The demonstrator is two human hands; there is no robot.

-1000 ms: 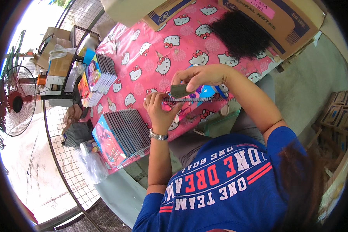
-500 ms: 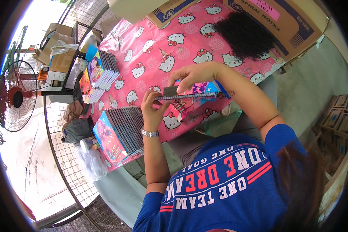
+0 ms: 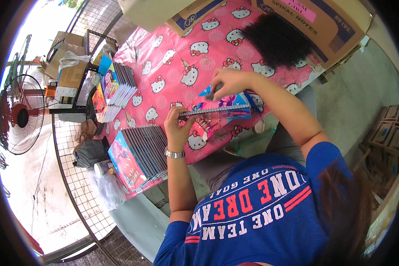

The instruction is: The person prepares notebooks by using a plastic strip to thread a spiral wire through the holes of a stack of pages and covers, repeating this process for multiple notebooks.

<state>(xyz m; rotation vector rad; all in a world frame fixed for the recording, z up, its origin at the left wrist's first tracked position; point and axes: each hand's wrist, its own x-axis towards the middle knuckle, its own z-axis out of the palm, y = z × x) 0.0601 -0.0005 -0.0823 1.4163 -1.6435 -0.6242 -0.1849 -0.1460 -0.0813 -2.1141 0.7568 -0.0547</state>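
Note:
A colourful spiral notebook (image 3: 237, 114) lies at the table's near edge, its coil-bound spine (image 3: 217, 109) toward the top of it. My left hand (image 3: 178, 125) pinches the left end of that spine between thumb and fingers. Just above the spine, my right hand (image 3: 233, 83) is closed on a small dark grey block (image 3: 217, 90), partly hidden by the fingers. Left of my left hand stands a stack of bound notebooks (image 3: 139, 153), their spines side by side.
A heap of black plastic coils (image 3: 277, 42) lies at the back right, against a cardboard carton (image 3: 319, 31). More notebooks (image 3: 118, 91) are fanned at the far left. Beyond the left edge are a wire mesh, a clear plastic bag (image 3: 107, 193) and a fan (image 3: 22, 116).
My right hand has lifted the grey block off the spine's left part and moved it rightward and away. My left hand still pinches the spine's left end.

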